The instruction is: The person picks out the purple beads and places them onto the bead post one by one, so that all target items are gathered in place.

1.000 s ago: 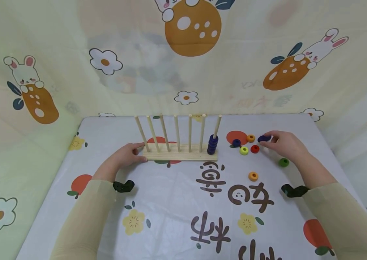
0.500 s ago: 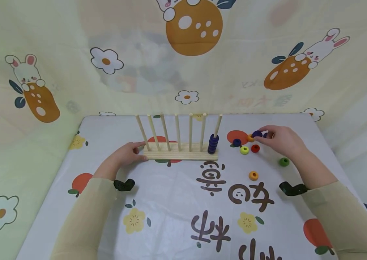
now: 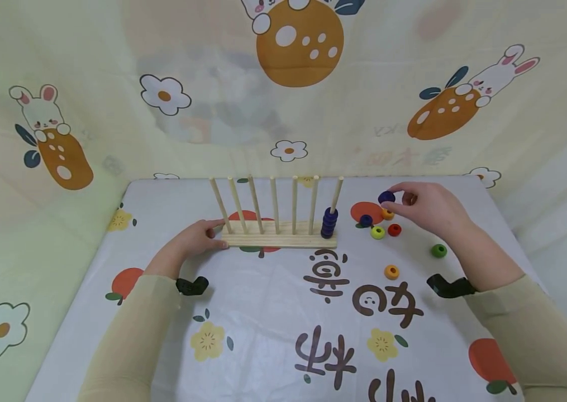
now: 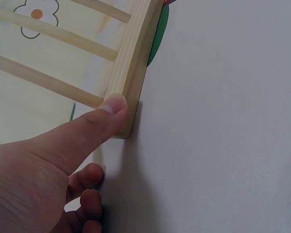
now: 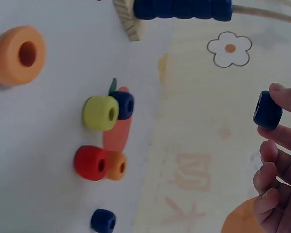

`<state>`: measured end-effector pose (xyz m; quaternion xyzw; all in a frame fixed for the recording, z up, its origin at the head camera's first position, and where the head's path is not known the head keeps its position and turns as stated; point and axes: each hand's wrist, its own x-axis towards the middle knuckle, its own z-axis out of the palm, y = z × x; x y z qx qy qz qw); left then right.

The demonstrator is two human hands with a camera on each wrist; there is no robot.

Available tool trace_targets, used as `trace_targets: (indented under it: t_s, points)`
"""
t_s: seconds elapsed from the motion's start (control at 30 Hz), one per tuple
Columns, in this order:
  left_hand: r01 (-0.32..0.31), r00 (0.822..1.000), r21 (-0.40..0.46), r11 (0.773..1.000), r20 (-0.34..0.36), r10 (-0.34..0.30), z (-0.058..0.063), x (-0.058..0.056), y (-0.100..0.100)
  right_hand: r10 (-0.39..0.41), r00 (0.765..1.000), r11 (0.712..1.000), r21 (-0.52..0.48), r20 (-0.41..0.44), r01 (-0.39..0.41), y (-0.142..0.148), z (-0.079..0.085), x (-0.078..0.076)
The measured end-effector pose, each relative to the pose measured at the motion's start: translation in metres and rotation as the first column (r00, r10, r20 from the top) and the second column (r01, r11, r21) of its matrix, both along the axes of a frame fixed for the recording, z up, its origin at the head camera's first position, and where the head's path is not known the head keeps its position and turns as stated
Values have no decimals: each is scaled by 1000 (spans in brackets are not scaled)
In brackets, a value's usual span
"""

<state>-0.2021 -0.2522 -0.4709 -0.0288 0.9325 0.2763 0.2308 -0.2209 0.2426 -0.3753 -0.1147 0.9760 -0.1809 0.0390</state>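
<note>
A wooden peg rack (image 3: 278, 240) with several upright pegs stands on the table. Dark blue beads (image 3: 329, 223) are stacked on its rightmost peg. At the rack's left end my left hand (image 3: 196, 241) grips the base, its thumb (image 4: 94, 124) pressing the front corner in the left wrist view. My right hand (image 3: 429, 207) pinches a dark blue bead (image 5: 268, 110) between thumb and forefinger, raised above the loose beads to the right of the rack. The other fingers of that hand are loosely bent.
Loose beads lie right of the rack: blue (image 3: 366, 221), yellow-green (image 3: 377, 232), red (image 3: 394, 229), orange (image 3: 387, 214), green (image 3: 439, 250) and a nearer orange bead (image 3: 391, 272). Another blue bead (image 5: 103, 221) shows in the right wrist view. A patterned curtain (image 3: 223, 128) hangs behind the table.
My right hand has lifted a blue bead and carried it left and up, past the orange bead. The left hand and the rack have stayed in place.
</note>
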Motion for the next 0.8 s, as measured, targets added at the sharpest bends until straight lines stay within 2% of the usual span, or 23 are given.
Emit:
trace_targets:
  t_s: [0.17,0.57,0.8]
  points:
    - [17,1000,-1,1000,-16,-17,-3,-1,-1,18,1000,1000,3,-20,-18,-10,13,2]
    - [4,1000,1,1000,-11,-4,-5,-2,-1,56,995,998,-8,-85,-56,-31,44,10]
    - [37,999,6,999,-38,-36,-7,-4,-3,59,993,998,-24,-98,-62,-46,60,14]
